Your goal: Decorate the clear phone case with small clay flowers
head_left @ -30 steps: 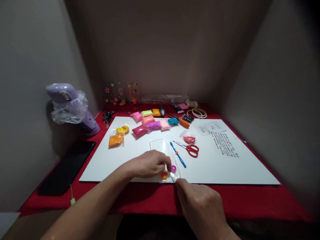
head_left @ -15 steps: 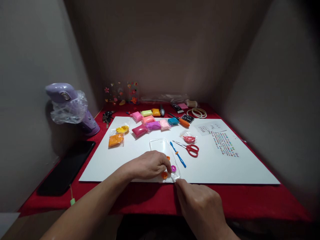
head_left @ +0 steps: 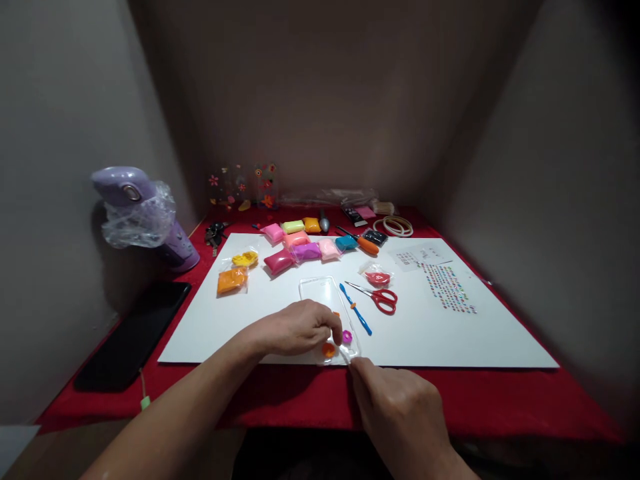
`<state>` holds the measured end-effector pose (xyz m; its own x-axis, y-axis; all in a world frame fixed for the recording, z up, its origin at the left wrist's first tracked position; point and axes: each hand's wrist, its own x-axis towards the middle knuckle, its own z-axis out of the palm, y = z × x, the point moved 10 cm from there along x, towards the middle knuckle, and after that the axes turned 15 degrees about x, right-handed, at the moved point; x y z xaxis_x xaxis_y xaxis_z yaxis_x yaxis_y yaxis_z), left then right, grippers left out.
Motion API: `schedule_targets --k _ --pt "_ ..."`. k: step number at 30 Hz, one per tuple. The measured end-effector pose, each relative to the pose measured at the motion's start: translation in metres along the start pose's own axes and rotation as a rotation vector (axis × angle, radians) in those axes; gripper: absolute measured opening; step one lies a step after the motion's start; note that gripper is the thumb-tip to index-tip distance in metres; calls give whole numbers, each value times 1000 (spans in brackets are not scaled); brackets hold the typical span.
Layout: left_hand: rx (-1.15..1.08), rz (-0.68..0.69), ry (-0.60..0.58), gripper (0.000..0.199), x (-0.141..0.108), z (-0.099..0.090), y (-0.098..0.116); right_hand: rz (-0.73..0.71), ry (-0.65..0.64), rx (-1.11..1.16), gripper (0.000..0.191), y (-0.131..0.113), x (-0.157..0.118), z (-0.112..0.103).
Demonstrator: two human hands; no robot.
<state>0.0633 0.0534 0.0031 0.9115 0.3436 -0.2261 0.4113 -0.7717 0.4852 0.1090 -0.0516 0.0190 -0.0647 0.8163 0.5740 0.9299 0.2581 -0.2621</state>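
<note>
The clear phone case (head_left: 319, 291) lies flat on the white board (head_left: 450, 340), its long axis running away from the person, the far end slanting slightly to the left and the near end close to the board's front edge. The left hand (head_left: 303, 327) reaches across the case's middle from the left, fingers curled and mostly closed, though whether they pinch anything I cannot tell, with the purple flower (head_left: 347, 337) and orange flower (head_left: 328, 350) beside its fingertips. The right hand (head_left: 400, 403), just nearer than the case, is closed around a thin pale tool (head_left: 345, 356) whose tip reaches over the case's near end.
</note>
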Motion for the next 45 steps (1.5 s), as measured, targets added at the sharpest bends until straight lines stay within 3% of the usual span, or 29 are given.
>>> schedule_targets --k 21,32,45 --pt "84 7 9 41 1 2 2 -16 6 -20 31 -5 2 -1" --pt "116 6 12 42 0 1 4 10 -50 26 28 2 4 0" --pt "68 3 6 41 -1 3 4 139 -242 67 9 23 0 16"
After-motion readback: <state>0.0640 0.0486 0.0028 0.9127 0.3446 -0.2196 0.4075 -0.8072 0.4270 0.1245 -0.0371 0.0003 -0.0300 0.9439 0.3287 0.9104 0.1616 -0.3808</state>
